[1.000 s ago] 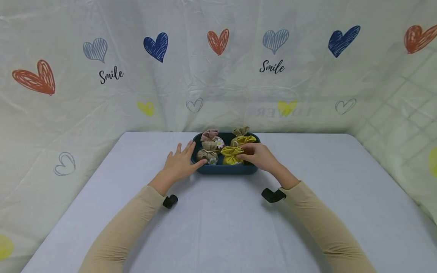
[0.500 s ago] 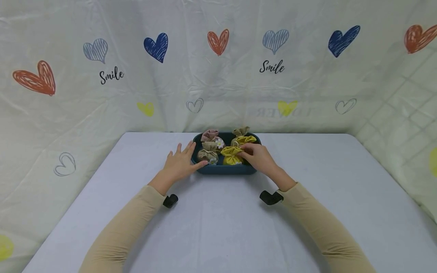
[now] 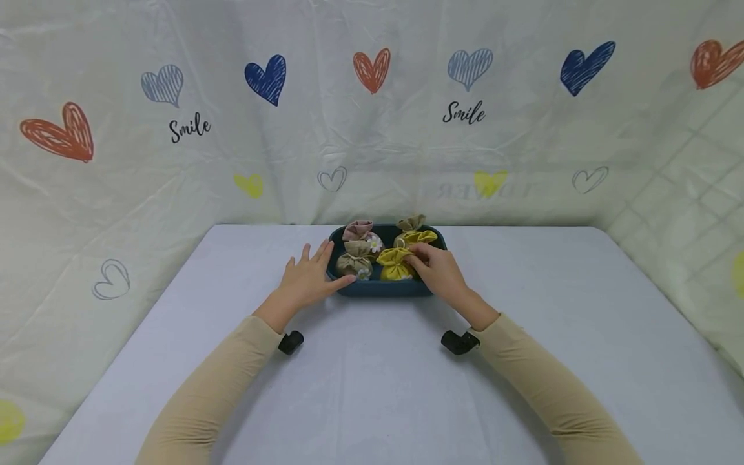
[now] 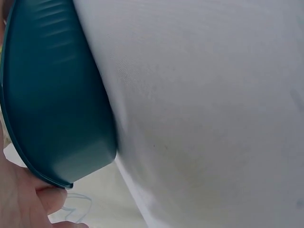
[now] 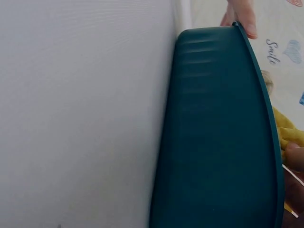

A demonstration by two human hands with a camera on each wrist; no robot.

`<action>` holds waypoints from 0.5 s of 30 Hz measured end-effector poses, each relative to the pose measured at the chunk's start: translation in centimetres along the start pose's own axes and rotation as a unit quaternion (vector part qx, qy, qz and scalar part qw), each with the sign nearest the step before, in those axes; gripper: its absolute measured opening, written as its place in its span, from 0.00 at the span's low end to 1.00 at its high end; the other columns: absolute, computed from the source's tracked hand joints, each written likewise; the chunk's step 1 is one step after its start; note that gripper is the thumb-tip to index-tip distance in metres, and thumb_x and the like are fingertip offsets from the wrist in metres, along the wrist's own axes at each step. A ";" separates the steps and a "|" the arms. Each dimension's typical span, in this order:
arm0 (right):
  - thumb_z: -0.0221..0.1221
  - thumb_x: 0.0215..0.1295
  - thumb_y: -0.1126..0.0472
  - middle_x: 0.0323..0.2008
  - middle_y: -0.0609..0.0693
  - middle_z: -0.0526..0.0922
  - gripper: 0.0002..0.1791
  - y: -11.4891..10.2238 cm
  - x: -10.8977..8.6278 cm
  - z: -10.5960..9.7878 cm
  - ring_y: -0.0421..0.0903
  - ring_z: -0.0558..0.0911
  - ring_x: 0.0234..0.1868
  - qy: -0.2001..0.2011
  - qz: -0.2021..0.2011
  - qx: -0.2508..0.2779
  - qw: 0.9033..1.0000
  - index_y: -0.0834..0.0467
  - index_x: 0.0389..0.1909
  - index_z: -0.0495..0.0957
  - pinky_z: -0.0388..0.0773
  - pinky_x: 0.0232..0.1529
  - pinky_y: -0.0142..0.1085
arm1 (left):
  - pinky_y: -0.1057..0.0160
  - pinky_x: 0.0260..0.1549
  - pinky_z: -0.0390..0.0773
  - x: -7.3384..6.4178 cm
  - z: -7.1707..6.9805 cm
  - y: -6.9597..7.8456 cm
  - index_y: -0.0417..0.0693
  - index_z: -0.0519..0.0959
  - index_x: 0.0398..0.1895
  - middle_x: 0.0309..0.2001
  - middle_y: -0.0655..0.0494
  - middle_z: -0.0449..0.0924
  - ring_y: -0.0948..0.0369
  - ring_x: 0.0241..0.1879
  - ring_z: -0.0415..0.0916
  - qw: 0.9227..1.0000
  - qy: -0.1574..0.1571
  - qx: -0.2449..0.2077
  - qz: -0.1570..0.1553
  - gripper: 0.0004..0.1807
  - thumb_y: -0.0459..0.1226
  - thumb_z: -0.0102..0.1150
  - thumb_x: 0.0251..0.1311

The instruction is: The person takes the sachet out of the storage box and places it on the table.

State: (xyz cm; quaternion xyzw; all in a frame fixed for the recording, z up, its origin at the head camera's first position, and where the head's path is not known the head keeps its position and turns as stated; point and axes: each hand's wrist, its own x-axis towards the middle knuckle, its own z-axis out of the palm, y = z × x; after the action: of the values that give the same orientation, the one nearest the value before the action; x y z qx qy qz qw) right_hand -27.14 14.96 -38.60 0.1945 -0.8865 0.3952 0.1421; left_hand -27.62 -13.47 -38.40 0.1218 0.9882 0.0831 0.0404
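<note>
A dark teal basin (image 3: pixel 385 290) stands at the table's far edge with several small drawstring pouches in it. My right hand (image 3: pixel 440 276) reaches over its right side and pinches the gathered neck of the front yellow pouch (image 3: pixel 395 265). In the right wrist view, my fingertips (image 5: pixel 293 154) meet the yellow cloth (image 5: pixel 290 134) just past the rim. My left hand (image 3: pixel 303 278) rests on the basin's left end, fingers spread, thumb along the front rim. Close by that thumb sits a taupe pouch (image 3: pixel 354 263), with a pink pouch (image 3: pixel 356 230) behind it.
At the basin's back right are an olive pouch (image 3: pixel 411 223) and another yellow pouch (image 3: pixel 423 237). A white cloth covers the table (image 3: pixel 372 387). Behind it hangs a pale curtain (image 3: pixel 401 148) printed with hearts.
My right hand and wrist have shifted slightly to the left, fingers staying at the front yellow pouch's neck. The left hand keeps its place on the basin.
</note>
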 end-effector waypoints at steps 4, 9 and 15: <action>0.63 0.72 0.65 0.41 0.60 0.88 0.12 -0.1 -0.1 0.1 0.56 0.88 0.40 0.015 -0.012 0.012 1.000 0.67 0.51 0.84 0.84 0.42 0.49 | 0.31 0.71 0.47 0.0 -0.1 0.0 0.49 0.42 0.85 0.83 0.52 0.40 0.39 0.80 0.36 1.000 0.002 0.000 0.003 0.57 0.75 0.42 0.65; 0.62 0.73 0.65 0.41 0.60 0.88 0.11 -0.2 -0.1 0.2 0.56 0.87 0.40 0.025 -0.016 0.024 0.999 0.66 0.51 0.84 0.84 0.42 0.50 | 0.31 0.71 0.47 0.1 0.0 -0.1 0.49 0.42 0.85 0.83 0.52 0.40 0.39 0.80 0.37 1.000 0.004 0.002 0.006 0.57 0.75 0.42 0.65; 0.62 0.73 0.65 0.42 0.61 0.88 0.11 -0.4 0.2 0.2 0.56 0.87 0.42 0.026 -0.009 0.043 0.999 0.67 0.51 0.83 0.83 0.43 0.50 | 0.31 0.71 0.47 0.2 0.1 -0.3 0.49 0.42 0.85 0.83 0.52 0.39 0.39 0.80 0.36 1.000 0.002 -0.001 0.007 0.57 0.74 0.42 0.66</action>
State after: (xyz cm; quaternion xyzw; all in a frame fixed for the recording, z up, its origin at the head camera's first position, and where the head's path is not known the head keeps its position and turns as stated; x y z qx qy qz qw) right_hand -27.21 14.54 -38.41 0.1976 -0.8631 0.4364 0.1601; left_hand -27.91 -13.74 -38.53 0.1284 0.9874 0.0847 0.0382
